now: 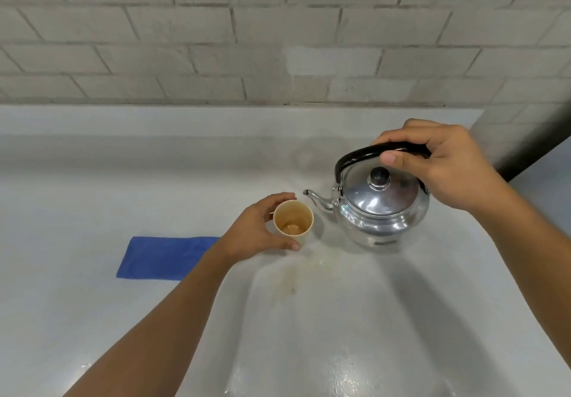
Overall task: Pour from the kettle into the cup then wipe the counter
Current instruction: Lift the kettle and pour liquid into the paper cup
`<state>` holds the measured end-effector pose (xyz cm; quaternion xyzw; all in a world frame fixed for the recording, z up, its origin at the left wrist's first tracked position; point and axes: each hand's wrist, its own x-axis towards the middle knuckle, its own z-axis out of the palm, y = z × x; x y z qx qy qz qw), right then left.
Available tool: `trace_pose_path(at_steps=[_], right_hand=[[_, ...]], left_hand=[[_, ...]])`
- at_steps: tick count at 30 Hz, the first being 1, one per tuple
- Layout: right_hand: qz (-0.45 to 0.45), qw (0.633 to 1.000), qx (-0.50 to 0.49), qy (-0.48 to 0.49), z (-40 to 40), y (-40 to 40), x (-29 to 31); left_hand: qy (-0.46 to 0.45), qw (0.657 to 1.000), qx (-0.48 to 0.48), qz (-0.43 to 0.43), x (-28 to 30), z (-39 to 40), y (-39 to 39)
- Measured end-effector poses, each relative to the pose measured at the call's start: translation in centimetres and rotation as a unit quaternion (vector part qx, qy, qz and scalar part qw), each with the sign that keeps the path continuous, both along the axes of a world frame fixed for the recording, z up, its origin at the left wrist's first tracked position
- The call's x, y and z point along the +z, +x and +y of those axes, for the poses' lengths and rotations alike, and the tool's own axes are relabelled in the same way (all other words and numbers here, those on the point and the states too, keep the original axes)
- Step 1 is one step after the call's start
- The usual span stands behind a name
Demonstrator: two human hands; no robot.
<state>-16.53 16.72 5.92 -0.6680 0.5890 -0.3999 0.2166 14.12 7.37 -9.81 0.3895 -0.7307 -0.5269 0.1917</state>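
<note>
The right hand (445,165) is wrapped around the black bail handle (355,157) of the steel kettle (383,211), fingers curled over the top and the thumb pressed against the near side. The kettle sits below that grip, upright, and appears to rest on the counter (154,180), though I cannot rule out that it is just lifted. Its spout (315,197) points away from the holding hand toward the paper cup (293,223), ending just above and beside the cup's rim without touching it.

The left hand (256,229) cups the paper cup loosely from its outer side, thumb in front and fingers behind. A little brownish liquid lies in the bottom of the cup, so I judge the pour has barely begun or is only about to start; the kettle is not tilted. The wiping step looks untouched: the folded blue cloth (167,257) lies flat just behind the left wrist, away from the cup.

A faint brownish stain (290,276) marks the counter on the near side of the cup, likely what the cloth is meant for. The surface is pale grey, glossy, with light glare nearest the camera. Behind it rises a low ledge and a wall of pale brick-pattern tiles (216,41)
</note>
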Motion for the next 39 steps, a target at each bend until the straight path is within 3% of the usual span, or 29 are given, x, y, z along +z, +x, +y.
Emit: trace_pose_path(at_steps=[5,17,39], right_hand=[[0.043,0.999,0.026,0.02,0.5,1.5,1.0],[0.243,0.968,0.055,0.017,0.6,3.9,3.1],[0.299,0.951,0.075,0.034,-0.2,4.0,3.5]], left_hand=[[-0.004,1.0,0.019,0.017,-0.5,0.4,-0.3],[-0.006,0.999,0.037,0.032,-1.0,0.8,-0.5],[0.004,0.998,0.055,0.039,-1.2,1.2,-0.5]])
